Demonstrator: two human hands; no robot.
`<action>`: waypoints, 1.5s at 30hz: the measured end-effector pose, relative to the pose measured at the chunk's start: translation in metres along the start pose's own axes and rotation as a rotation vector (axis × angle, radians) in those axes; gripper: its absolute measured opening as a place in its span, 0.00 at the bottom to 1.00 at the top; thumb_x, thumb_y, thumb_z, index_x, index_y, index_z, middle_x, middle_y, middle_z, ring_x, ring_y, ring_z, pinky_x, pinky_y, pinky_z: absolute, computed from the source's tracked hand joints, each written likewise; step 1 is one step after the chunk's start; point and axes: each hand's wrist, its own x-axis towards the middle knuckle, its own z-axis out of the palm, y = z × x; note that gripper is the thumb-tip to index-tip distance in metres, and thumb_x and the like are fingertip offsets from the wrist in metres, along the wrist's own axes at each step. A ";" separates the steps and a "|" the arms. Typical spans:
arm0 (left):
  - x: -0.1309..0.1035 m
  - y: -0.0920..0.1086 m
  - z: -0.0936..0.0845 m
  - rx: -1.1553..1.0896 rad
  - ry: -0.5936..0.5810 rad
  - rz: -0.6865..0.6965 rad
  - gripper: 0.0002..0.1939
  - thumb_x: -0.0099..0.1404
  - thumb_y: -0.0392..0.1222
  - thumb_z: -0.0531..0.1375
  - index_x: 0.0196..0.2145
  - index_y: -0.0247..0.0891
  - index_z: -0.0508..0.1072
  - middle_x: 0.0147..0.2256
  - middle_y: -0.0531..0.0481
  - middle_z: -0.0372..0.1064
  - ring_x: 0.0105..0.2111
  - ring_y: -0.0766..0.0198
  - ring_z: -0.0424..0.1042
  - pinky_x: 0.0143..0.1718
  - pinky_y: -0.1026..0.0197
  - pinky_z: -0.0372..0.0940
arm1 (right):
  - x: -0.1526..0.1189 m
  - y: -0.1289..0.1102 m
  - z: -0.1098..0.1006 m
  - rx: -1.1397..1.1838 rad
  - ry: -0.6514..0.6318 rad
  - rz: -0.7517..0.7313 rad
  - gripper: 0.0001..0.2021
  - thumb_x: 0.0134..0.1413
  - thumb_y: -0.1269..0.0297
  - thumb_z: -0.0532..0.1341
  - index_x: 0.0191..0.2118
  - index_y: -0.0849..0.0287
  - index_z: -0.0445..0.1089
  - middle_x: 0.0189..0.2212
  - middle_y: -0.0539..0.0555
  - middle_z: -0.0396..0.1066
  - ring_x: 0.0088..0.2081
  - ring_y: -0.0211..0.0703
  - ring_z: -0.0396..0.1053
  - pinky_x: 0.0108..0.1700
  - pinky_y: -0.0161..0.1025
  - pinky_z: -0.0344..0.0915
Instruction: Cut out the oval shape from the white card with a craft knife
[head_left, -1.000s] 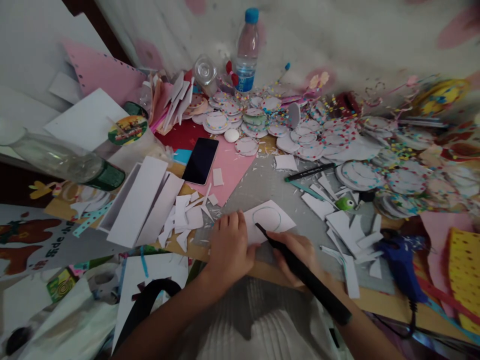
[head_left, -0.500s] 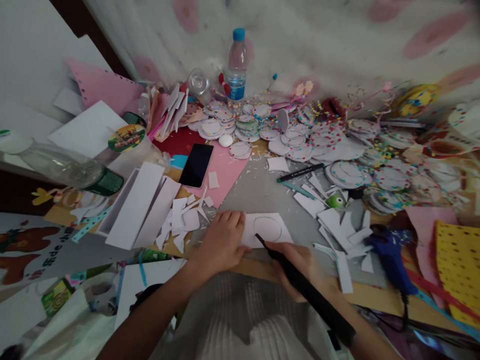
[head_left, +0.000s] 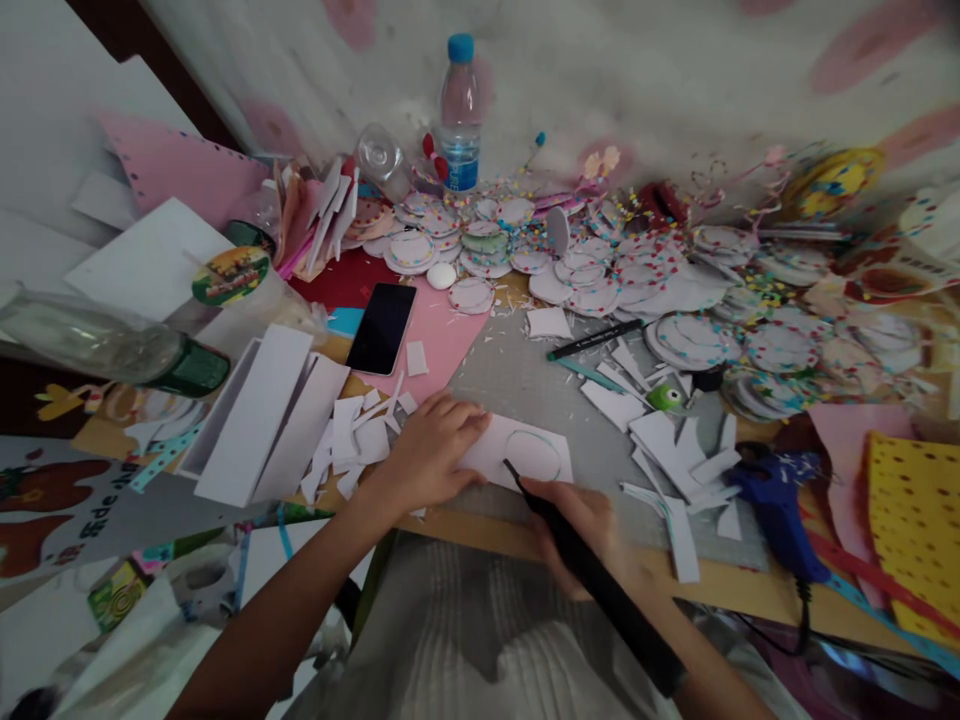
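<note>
White foam sheet [head_left: 499,452], a small piece marked with a drawn circle [head_left: 532,455], lies flat on the grey cutting mat [head_left: 525,375] at the near edge of a crowded craft table, directly in front of the person. The left hand [head_left: 427,450] lies palm down with fingers spread across the sheet's left end, pinning it to the mat. The right hand [head_left: 585,520] is closed around a long black cutting tool [head_left: 585,570], whose tip meets the sheet at the near-left rim of the circle; the tool's long axis runs from that tip back toward the near right, along the forearm. The circle thus sits just right of the left fingertips and just far-left of the right knuckles, the right hand being the nearer to the drawn line. White offcuts [head_left: 675,450] lie scattered to the right of the mat, a blue glue gun [head_left: 772,495] beyond them, a dark phone [head_left: 381,328] on pink paper to the far left, and a water bottle [head_left: 459,105] stands at the far wall.
</note>
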 end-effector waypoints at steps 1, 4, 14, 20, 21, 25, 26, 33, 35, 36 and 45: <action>0.000 0.000 0.000 -0.005 0.000 -0.004 0.36 0.53 0.52 0.68 0.55 0.33 0.66 0.51 0.41 0.67 0.52 0.50 0.63 0.61 0.45 0.50 | -0.002 -0.002 0.001 -0.014 -0.001 -0.009 0.20 0.49 0.76 0.54 0.50 0.61 0.62 0.29 0.55 0.73 0.27 0.41 0.72 0.28 0.36 0.68; -0.001 0.001 -0.001 -0.017 -0.004 -0.013 0.35 0.53 0.51 0.68 0.55 0.34 0.67 0.52 0.41 0.67 0.52 0.51 0.63 0.62 0.44 0.49 | -0.004 -0.004 -0.003 -0.030 -0.031 -0.047 0.21 0.47 0.76 0.52 0.50 0.61 0.62 0.27 0.53 0.72 0.25 0.41 0.71 0.27 0.36 0.67; -0.006 0.022 0.005 0.111 0.082 -0.190 0.34 0.54 0.59 0.65 0.52 0.32 0.70 0.45 0.40 0.68 0.48 0.47 0.63 0.61 0.42 0.48 | -0.001 0.009 -0.062 0.033 0.057 0.159 0.14 0.54 0.71 0.54 0.46 0.55 0.68 0.29 0.51 0.75 0.26 0.41 0.74 0.26 0.33 0.67; -0.017 0.062 0.025 0.119 0.220 -0.447 0.37 0.59 0.65 0.56 0.52 0.27 0.68 0.42 0.37 0.66 0.46 0.44 0.62 0.57 0.38 0.50 | -0.003 0.006 -0.061 -0.116 0.167 0.225 0.14 0.54 0.69 0.58 0.46 0.51 0.68 0.28 0.49 0.76 0.22 0.39 0.72 0.21 0.32 0.65; -0.019 0.066 0.025 0.099 0.221 -0.439 0.39 0.58 0.65 0.57 0.52 0.26 0.67 0.43 0.36 0.66 0.46 0.44 0.62 0.56 0.37 0.51 | -0.001 0.004 -0.057 -0.117 0.165 0.203 0.14 0.54 0.69 0.58 0.47 0.51 0.67 0.28 0.49 0.76 0.21 0.39 0.72 0.20 0.32 0.65; -0.028 0.079 0.024 -0.073 0.128 -0.344 0.30 0.60 0.61 0.57 0.44 0.29 0.71 0.36 0.40 0.67 0.41 0.48 0.63 0.51 0.40 0.57 | 0.012 -0.001 -0.039 -0.082 0.178 0.171 0.16 0.53 0.70 0.58 0.48 0.52 0.66 0.32 0.50 0.77 0.25 0.41 0.75 0.25 0.34 0.70; -0.030 0.080 0.024 -0.132 0.090 -0.298 0.26 0.61 0.60 0.57 0.40 0.31 0.72 0.34 0.43 0.67 0.39 0.50 0.64 0.50 0.41 0.58 | 0.014 -0.002 -0.034 -0.074 0.178 0.178 0.16 0.53 0.70 0.57 0.48 0.52 0.66 0.33 0.51 0.78 0.26 0.42 0.75 0.26 0.35 0.71; -0.031 0.060 0.016 -0.244 0.082 -0.084 0.27 0.60 0.60 0.58 0.48 0.37 0.70 0.47 0.40 0.67 0.48 0.49 0.64 0.54 0.42 0.55 | 0.015 -0.001 -0.021 -0.044 0.178 0.263 0.14 0.56 0.69 0.57 0.48 0.54 0.67 0.35 0.52 0.77 0.29 0.43 0.76 0.29 0.36 0.73; -0.022 0.045 0.012 -0.192 0.092 -0.041 0.45 0.52 0.68 0.61 0.59 0.35 0.61 0.60 0.33 0.55 0.59 0.42 0.54 0.59 0.38 0.47 | 0.011 -0.001 -0.023 -0.046 0.208 0.306 0.13 0.56 0.68 0.57 0.47 0.55 0.68 0.35 0.53 0.77 0.30 0.44 0.76 0.28 0.36 0.73; -0.017 0.038 0.012 -0.165 0.079 -0.019 0.53 0.47 0.70 0.62 0.62 0.35 0.57 0.64 0.31 0.47 0.62 0.39 0.48 0.61 0.37 0.44 | 0.009 -0.001 -0.025 -0.052 0.227 0.335 0.12 0.57 0.66 0.57 0.47 0.55 0.69 0.34 0.53 0.77 0.29 0.44 0.76 0.28 0.37 0.73; 0.000 0.038 0.035 -0.062 0.047 -0.138 0.64 0.40 0.70 0.65 0.64 0.27 0.50 0.64 0.31 0.48 0.62 0.40 0.50 0.64 0.38 0.37 | -0.007 0.005 -0.036 0.047 0.397 0.567 0.13 0.57 0.60 0.59 0.45 0.58 0.71 0.21 0.50 0.70 0.21 0.41 0.68 0.20 0.36 0.65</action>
